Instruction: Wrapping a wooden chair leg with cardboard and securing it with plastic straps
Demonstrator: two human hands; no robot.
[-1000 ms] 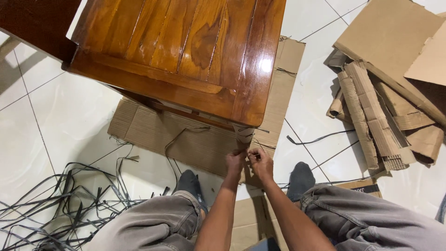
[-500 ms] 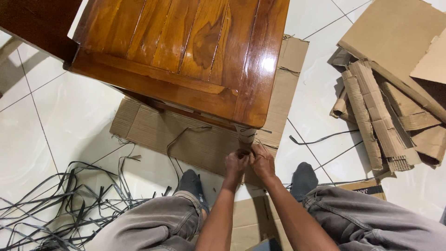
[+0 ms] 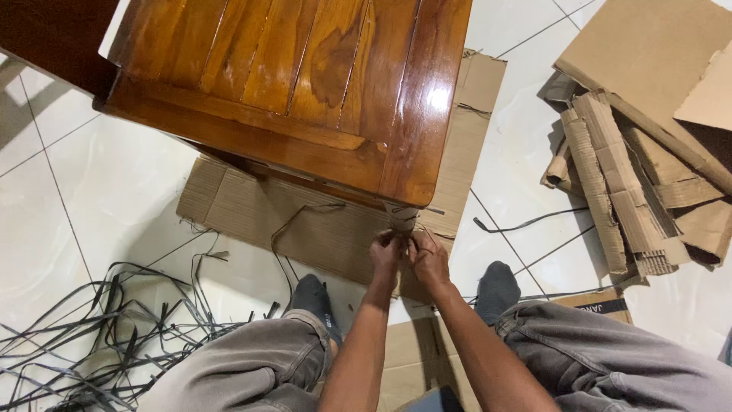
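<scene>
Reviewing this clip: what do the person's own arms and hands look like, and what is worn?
Both forearms are bare, with no sleeves, gloves, watch or rings visible on the left hand or right hand. Below are grey-brown trousers and dark grey socks.

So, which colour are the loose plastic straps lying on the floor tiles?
The flat plastic straps are dark grey to black, seen clearly in the head view.

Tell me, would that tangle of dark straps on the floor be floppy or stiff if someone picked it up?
Probably floppy: the dark straps lie in loose curls and loops on the tiled floor. They look thin and flat, so likely light. Being tangled, they would probably lift as one trailing bunch.
</scene>
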